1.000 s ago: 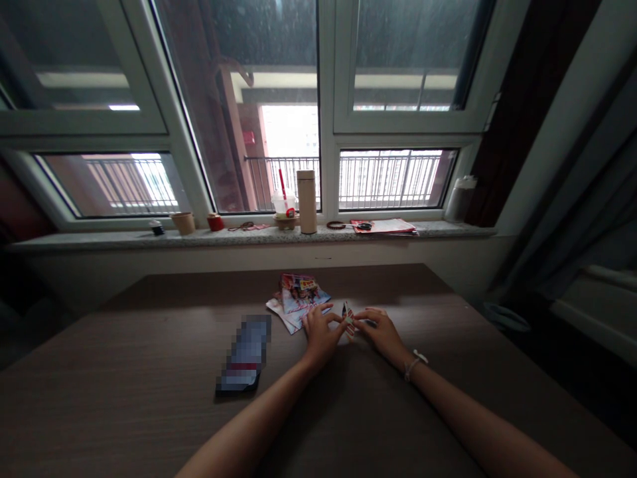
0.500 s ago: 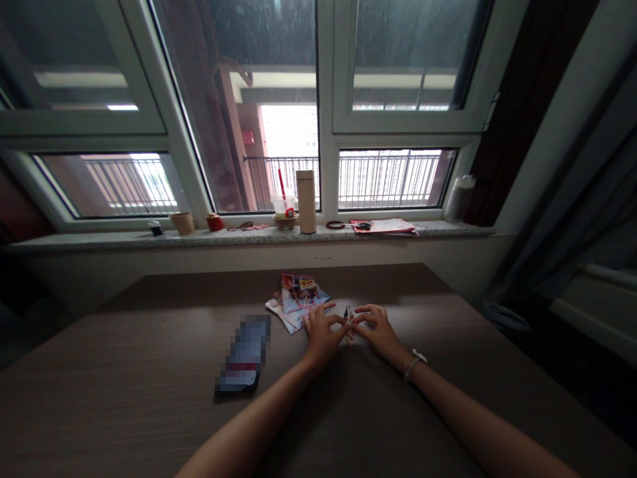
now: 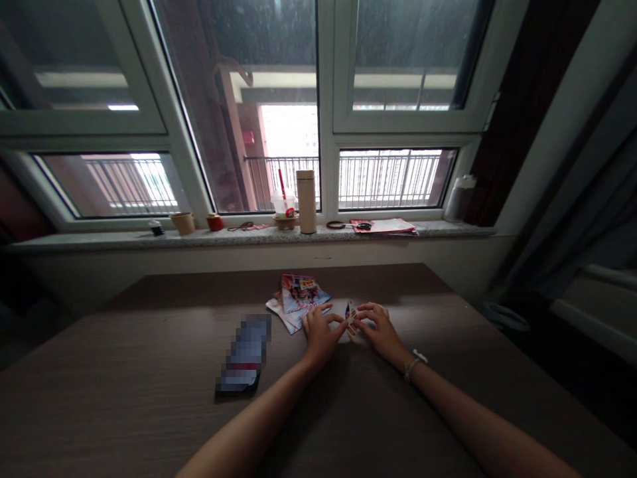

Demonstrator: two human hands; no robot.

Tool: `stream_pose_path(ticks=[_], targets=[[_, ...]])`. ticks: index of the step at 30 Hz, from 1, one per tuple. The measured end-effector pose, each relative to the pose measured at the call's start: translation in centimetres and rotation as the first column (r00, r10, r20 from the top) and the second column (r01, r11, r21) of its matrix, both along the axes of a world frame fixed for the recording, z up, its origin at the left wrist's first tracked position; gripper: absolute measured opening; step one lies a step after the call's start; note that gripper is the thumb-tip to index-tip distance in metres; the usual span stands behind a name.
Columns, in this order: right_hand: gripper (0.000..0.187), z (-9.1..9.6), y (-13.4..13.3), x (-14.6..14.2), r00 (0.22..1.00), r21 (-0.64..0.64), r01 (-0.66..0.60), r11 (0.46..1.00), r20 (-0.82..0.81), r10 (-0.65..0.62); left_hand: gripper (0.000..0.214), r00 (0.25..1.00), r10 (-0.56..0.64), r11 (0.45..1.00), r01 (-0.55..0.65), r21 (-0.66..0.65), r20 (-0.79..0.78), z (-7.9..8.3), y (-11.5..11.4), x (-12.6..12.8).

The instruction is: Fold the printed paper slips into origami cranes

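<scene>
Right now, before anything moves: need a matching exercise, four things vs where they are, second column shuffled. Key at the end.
Things
1. striped piece
2. phone
3. flask
4. bracelet

Places
A. standing on the windowsill
B. around the wrist of the right hand
C. between the fingertips of the right hand and the left hand
D. lying on the table, to the left of the left hand

Pairs: 1-C, 2-D, 3-A, 4-B
</scene>
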State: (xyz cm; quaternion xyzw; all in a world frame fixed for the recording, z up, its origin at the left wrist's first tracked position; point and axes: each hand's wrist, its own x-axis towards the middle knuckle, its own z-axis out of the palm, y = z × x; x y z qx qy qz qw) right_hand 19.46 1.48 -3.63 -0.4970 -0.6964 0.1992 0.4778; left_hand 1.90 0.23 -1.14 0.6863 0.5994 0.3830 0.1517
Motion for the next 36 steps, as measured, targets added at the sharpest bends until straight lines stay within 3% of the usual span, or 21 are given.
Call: stream_pose_path(ticks=[8,13,36], targets=[[0.016,0.3,-0.18,-0.09,1.0,-0.064,0.005,0.998,0.011,-0.004,0.002,0.999,-0.016,0.999,0.014,0.048,0.037,-0.18,0.06,-0.3],[0.014,0.35,-0.32,0.01,1.0,-0.039,-0.016,0.999,0.019,0.016,0.002,0.999,-0.026,0.998,0.025,0.059,0.019,-0.36,0.15,-0.18],[0.012,0.53,-0.68,-0.12,0.997,-0.05,-0.054,0.997,0.045,0.056,0.002,0.999,-0.04,0.999,0.04,-0.005,0.005,0.16,-0.26,0.15]])
